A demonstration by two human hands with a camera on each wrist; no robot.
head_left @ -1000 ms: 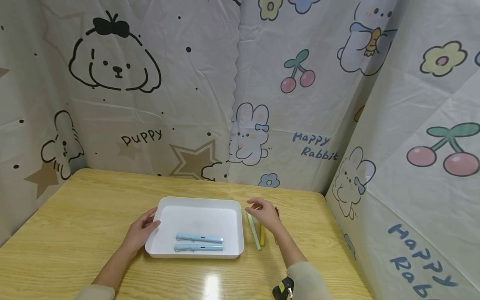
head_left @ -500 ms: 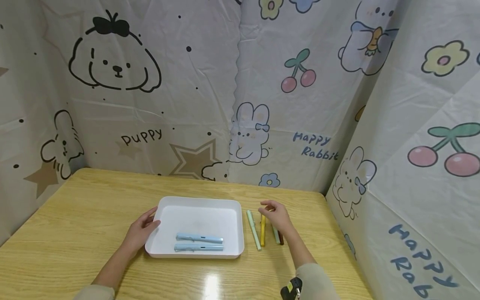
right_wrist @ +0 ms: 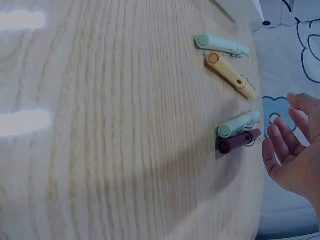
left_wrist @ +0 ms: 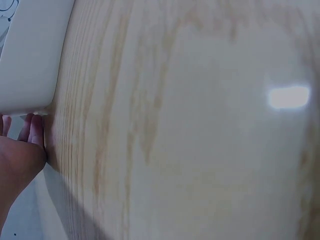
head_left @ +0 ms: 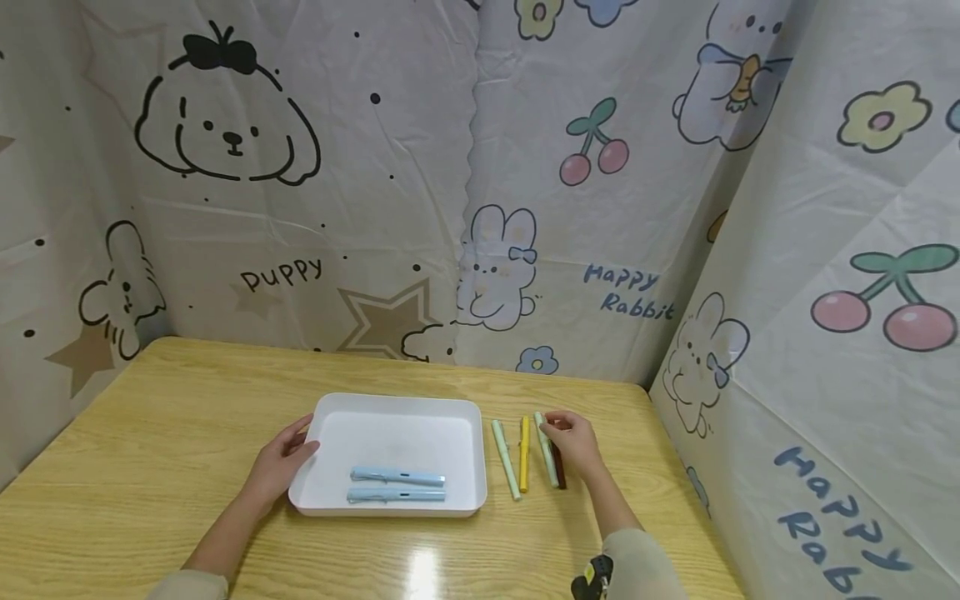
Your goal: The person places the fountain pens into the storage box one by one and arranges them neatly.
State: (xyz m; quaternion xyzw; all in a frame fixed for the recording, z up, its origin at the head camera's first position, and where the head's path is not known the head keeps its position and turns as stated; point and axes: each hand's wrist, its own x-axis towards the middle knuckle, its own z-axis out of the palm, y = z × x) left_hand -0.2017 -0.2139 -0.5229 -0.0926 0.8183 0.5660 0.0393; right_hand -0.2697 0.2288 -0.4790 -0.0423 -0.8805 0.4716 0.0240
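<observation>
My left hand (head_left: 276,465) holds the left end of a white tray (head_left: 405,429), its thumb at the rim; in the left wrist view, fingers (left_wrist: 36,131) touch the tray's outer edge. Inside the tray lie two light blue pens (head_left: 396,495), side by side. My right hand (head_left: 576,442) hovers over the far ends of a light green pen (head_left: 545,454) and a dark brown pen (head_left: 560,473). The right wrist view shows this hand (right_wrist: 297,157) loosely curled, nothing held, apart from the pens. Left of that pair lie a yellow pen (head_left: 524,454) and another light green pen (head_left: 506,460).
The wooden table (head_left: 225,375) carries the tray and the loose pens right of it. Printed cloth (head_left: 375,208) hangs behind the table and along its sides. A dark trinket (head_left: 592,577) sits at my right sleeve.
My right hand has moved right, from above the left green pen, past the yellow one, to the green and brown pair. The left hand and tray stay put.
</observation>
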